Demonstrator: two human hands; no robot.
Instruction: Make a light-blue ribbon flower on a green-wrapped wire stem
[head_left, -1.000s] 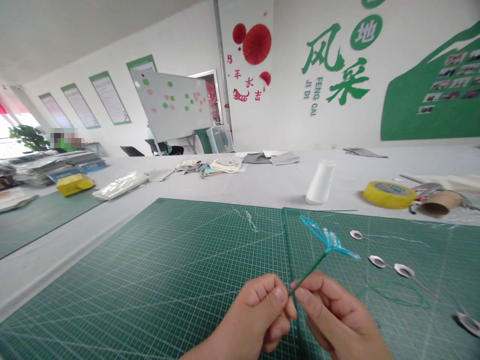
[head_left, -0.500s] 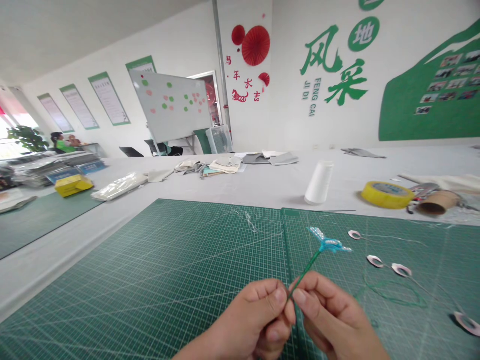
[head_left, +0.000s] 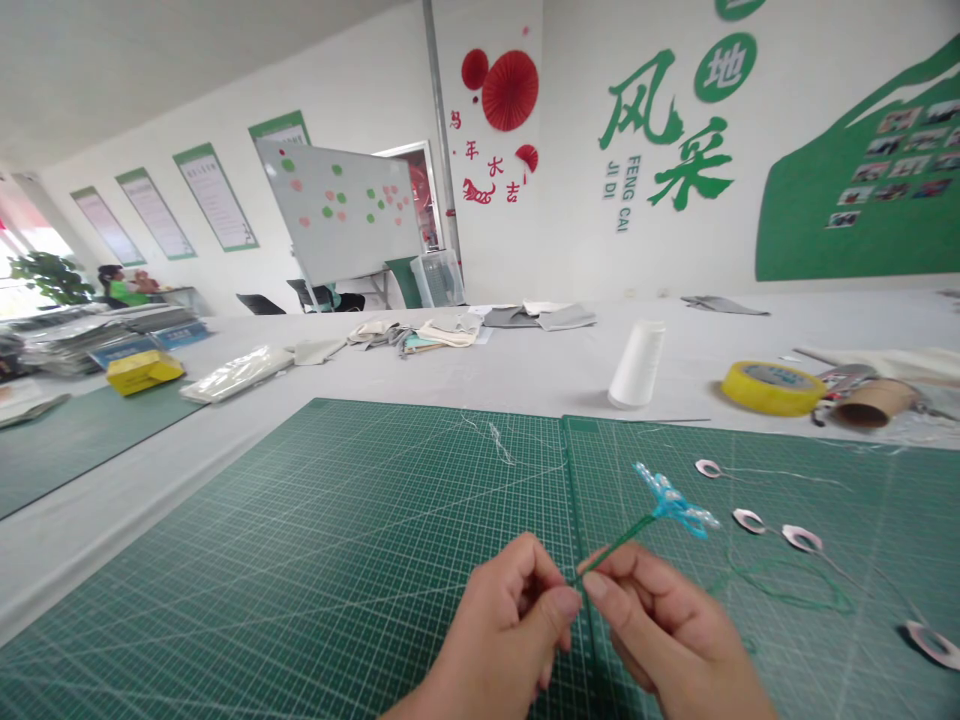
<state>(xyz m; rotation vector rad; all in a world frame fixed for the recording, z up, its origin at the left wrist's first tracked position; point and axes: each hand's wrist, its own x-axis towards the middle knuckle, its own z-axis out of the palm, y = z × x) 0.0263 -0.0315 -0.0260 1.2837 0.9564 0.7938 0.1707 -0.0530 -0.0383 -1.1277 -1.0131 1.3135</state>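
A small blue flower (head_left: 679, 507) with pale beads tops a thin green-wrapped stem (head_left: 627, 539). My right hand (head_left: 671, 620) pinches that stem low down between thumb and forefinger. Close against it, my left hand (head_left: 510, 625) is closed, its thumb and forefinger pinched at the stem's lower end. What exactly lies between the left fingertips is mostly hidden. Both hands are above the green cutting mat (head_left: 420, 500). A loose loop of green thread (head_left: 795, 598) lies right of the right hand, near several pale oval rings on wires (head_left: 802, 538).
Beyond the mat stand a white thread cone (head_left: 637, 365) and a yellow tape roll (head_left: 772, 388), with a cardboard tube (head_left: 876, 403) beside it. Fabric scraps (head_left: 450, 328) lie farther back. At left are a yellow box (head_left: 144, 372) and a plastic-wrapped packet (head_left: 238, 373). A person (head_left: 124, 285) sits far left.
The flower has turned and tipped lower to the right, its stem slanting more. My left hand has shifted slightly right, its knuckles raised; my right hand stays pinched on the stem.
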